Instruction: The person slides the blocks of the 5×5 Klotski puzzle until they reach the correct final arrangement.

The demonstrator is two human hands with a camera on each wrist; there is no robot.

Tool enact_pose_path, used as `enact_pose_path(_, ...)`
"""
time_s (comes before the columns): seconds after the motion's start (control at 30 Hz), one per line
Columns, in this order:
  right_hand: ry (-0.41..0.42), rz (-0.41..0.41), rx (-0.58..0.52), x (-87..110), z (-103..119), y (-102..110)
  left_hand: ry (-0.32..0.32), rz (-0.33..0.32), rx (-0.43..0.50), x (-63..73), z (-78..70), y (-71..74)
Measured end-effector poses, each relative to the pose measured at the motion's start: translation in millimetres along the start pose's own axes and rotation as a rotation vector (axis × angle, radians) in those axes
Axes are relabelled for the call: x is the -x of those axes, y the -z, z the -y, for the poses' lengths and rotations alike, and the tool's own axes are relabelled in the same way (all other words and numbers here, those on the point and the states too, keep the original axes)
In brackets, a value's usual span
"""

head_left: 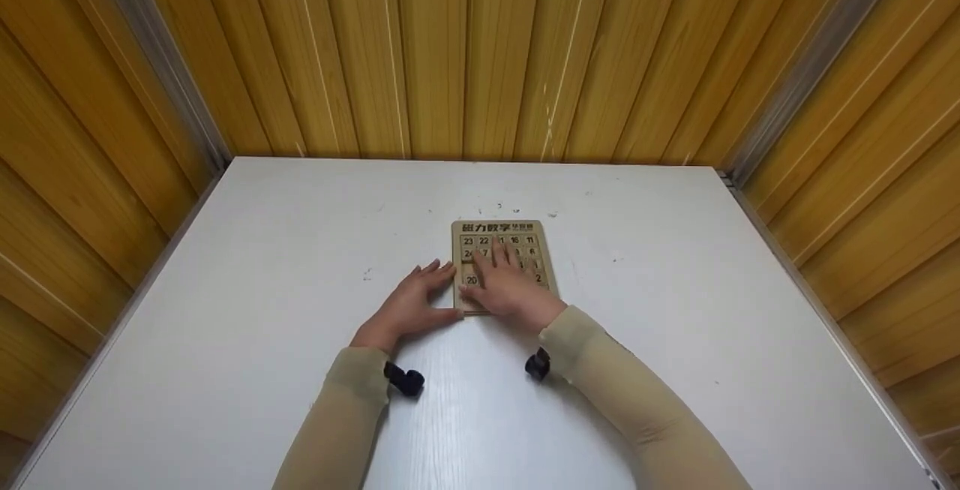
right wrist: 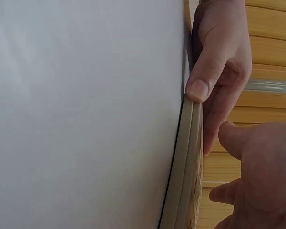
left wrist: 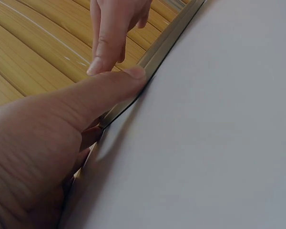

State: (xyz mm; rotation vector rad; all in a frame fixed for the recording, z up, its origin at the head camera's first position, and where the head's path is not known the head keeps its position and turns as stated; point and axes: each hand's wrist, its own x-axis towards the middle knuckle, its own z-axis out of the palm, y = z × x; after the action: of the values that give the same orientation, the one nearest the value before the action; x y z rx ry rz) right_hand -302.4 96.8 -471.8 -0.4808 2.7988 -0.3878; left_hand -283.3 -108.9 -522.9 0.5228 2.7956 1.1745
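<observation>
A wooden sliding number puzzle [head_left: 486, 228] lies flat on the white table, with dark characters along its far edge and rows of numbered square tiles. My left hand [head_left: 411, 304] rests at its near left corner. The thumb presses the near edge and the straight fingers touch the left side, as the right wrist view also shows. Over the tiles, my right hand [head_left: 514, 293] spreads its fingers and hides much of the middle and lower rows. From the left wrist, the puzzle's edge [left wrist: 161, 51] appears side-on under the left thumb. Which tile the right fingertips touch is hidden.
The white table [head_left: 262, 265] carries small dark marks beyond the puzzle and to its sides. Yellow wood-patterned panels [head_left: 435, 55] rise behind it and at both sides, with grey metal strips in the corners. A small black wrist camera [head_left: 405, 380] sits on the left sleeve.
</observation>
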Motion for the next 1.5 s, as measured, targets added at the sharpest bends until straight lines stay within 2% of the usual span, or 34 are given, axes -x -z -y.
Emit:
enact_pose_path(0.13,-0.030,0.002,0.027,-11.0,-1,-1,-0.006,-0.002,0.006,0.0,-0.2,0.1)
enact_pose_path(0.27,-0.038,0.015,0.026,-12.7,-2,-3,0.006,0.000,0.003,0.0,-0.4,-0.3)
enact_pose_path(0.63,-0.026,0.012,0.048,-1.1,1,-7,0.016,-0.003,0.000,-0.5,-0.4,-0.4)
enact_pose_path(0.87,0.001,0.011,0.057,9.1,2,-9,-0.008,0.001,0.008,-0.1,-0.1,0.5)
enact_pose_path(1.17,0.008,0.023,0.090,15.9,3,-9,-0.002,0.001,0.008,0.9,-1.1,0.6)
enact_pose_path(1.33,0.000,0.033,0.065,13.1,4,-5,-0.010,0.008,-0.006,1.1,-1.1,0.9)
enact_pose_path(1.5,-0.010,-0.008,0.034,-0.5,2,-2,-0.021,0.005,-0.007,-0.2,-0.3,0.3)
